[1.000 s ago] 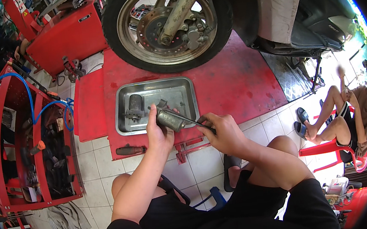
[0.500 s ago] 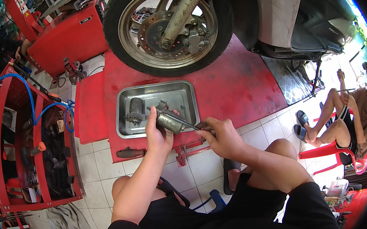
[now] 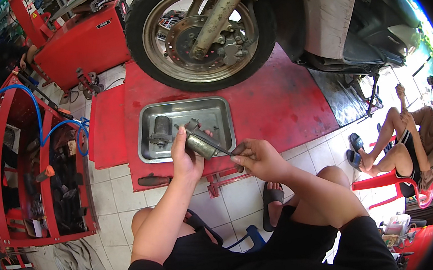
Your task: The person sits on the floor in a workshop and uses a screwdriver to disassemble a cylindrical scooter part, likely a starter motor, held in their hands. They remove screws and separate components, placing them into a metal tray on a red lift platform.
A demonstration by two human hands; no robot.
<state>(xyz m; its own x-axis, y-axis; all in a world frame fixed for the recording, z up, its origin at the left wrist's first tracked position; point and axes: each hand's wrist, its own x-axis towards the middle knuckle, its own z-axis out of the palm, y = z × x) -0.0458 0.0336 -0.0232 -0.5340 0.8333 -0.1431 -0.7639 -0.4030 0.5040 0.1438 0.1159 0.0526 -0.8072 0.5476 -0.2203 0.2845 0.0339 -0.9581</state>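
Note:
My left hand [image 3: 186, 158] is closed around a small cylindrical metal motor [image 3: 200, 146], which looks like a starter motor, tilted above the near side of a steel tray [image 3: 227, 107]. Between the thumb and fingers of my right hand [image 3: 261, 157] is the lower end of a thin dark rod [image 3: 222, 149]. The rod lies slantwise along the motor; whether it is a tool or a long bolt I cannot tell. Inside the tray stands a second, darker cylindrical motor [image 3: 162, 126]. Some small parts [image 3: 216, 128] lie near the tray's right wall.
The tray rests on a red lift platform [image 3: 276, 102] below a scooter's front wheel [image 3: 201, 36]. A dark-handled tool [image 3: 154, 180] lies at the platform's near edge. A red tool cart [image 3: 46, 168] with a blue hose [image 3: 39, 122] stands left. Another person [image 3: 412, 135] sits at right.
My right hand's fingers have shifted slightly on the rod's end and are more curled. The motor and my left hand hold nearly the same place.

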